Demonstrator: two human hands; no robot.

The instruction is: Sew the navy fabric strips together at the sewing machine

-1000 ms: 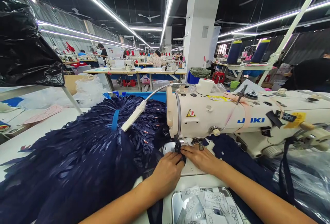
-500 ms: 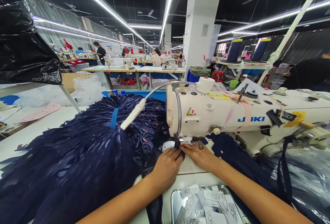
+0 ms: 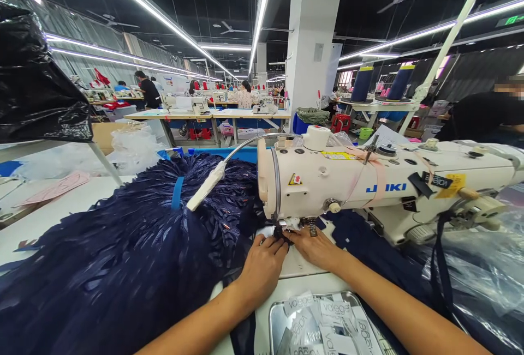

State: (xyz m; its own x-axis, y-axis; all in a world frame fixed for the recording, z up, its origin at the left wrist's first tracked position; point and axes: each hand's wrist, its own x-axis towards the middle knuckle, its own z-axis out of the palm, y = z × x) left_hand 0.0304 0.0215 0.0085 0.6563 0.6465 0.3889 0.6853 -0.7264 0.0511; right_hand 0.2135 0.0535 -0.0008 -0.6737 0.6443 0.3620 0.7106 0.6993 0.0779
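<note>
A white sewing machine [image 3: 305, 194] stands in front of me, its needle end above my fingers. My left hand [image 3: 262, 265] is closed, the fingers curled onto dark navy fabric [image 3: 242, 251] just before the presser foot. On the other side of the foot, my right hand [image 3: 315, 247] is closed too, its fingertips pinching the dark cloth close to the needle area. The exact piece under the fingertips is partly hidden by the hands and the machine head. To the left, a large heap of navy ruffled garments [image 3: 135, 246] spreads over the table.
Below my hands lies a metal tray [image 3: 273, 319] with several white printed labels [image 3: 335, 325]. A lamp on a bendy metal neck [image 3: 245, 145] arches over the heap. Clear plastic [image 3: 487, 273] lies at right; a black plastic-wrapped object [image 3: 41, 82] juts in at upper left.
The whole view has shifted a little as my head moved. Both hands stay beside the presser foot, with only a slight shift of the fingers.
</note>
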